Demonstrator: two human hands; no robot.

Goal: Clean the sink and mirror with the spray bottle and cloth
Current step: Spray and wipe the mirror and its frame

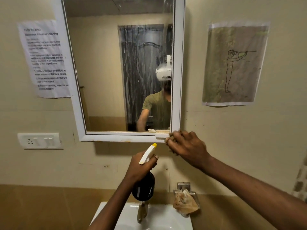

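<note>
Holding the spray bottle (144,188) in the left hand (141,168), fingers wrapped round the neck just under the white trigger head, yellow nozzle tipped up toward the mirror (119,63). That's the sensible spot to grab it: the dark body looks smooth and probably gets slick once it's wet, and whatever liquid is inside will make it bottom-heavy, so the narrow neck gives the best control. It hangs over the sink (157,218), right above the tap (141,211).

The right hand (186,146) is up at the mirror's bottom right corner, fingers curled and bunched against the white frame, with a bit of pale cloth (167,140) peeking out at the fingertips. Most of the cloth is hidden under the hand, so I can't tell how it's folded. It's soft and floppy, so I reckon balling it up like this is the way to push into that corner.

The glass is streaky with runs, and it's fragile, so firm but not heavy pressure. Another crumpled rag (184,205) sits in the soap holder beside the tap.
</note>
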